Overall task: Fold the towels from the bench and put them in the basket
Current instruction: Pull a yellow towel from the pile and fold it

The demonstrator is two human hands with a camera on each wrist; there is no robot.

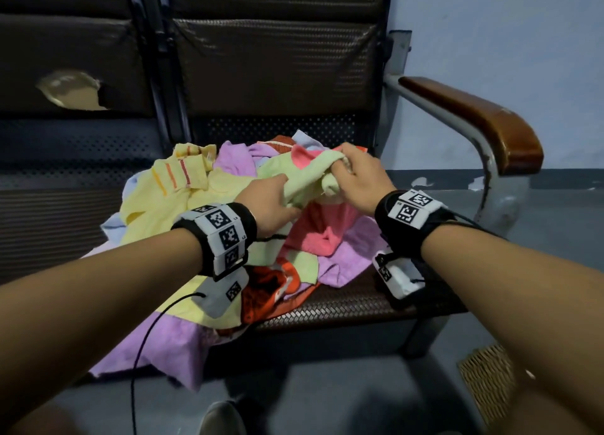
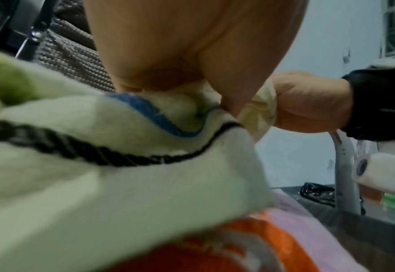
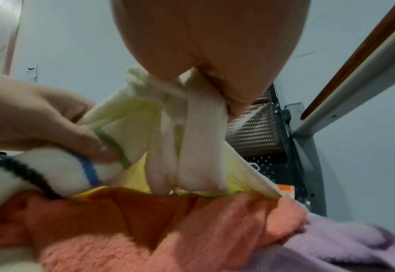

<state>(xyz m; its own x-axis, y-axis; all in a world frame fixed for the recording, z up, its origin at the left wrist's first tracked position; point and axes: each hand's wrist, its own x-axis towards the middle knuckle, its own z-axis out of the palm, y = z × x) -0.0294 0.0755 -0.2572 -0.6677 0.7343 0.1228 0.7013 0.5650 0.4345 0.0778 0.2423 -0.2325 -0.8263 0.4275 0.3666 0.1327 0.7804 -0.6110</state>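
A heap of towels (image 1: pixel 183 212) in yellow, purple, pink and orange covers the bench seat (image 1: pixel 353 303). Above the heap both hands hold one pale green towel (image 1: pixel 304 176), bunched between them. My left hand (image 1: pixel 271 202) grips its near end, and my right hand (image 1: pixel 356 176) clutches the far bunched end. In the left wrist view the pale green towel (image 2: pixel 121 165) shows blue and black stripes. In the right wrist view it (image 3: pixel 201 152) hangs in folds from my right hand over a pink towel (image 3: pixel 145 230). A corner of the woven basket (image 1: pixel 487 379) shows on the floor at lower right.
The bench has dark woven backrests (image 1: pixel 274 61) and a brown wooden armrest (image 1: pixel 483 120) on a metal frame at the right. A purple towel (image 1: pixel 157 346) hangs over the seat's front edge. Grey floor (image 1: pixel 327 398) lies below, a pale wall (image 1: pixel 490 25) behind.
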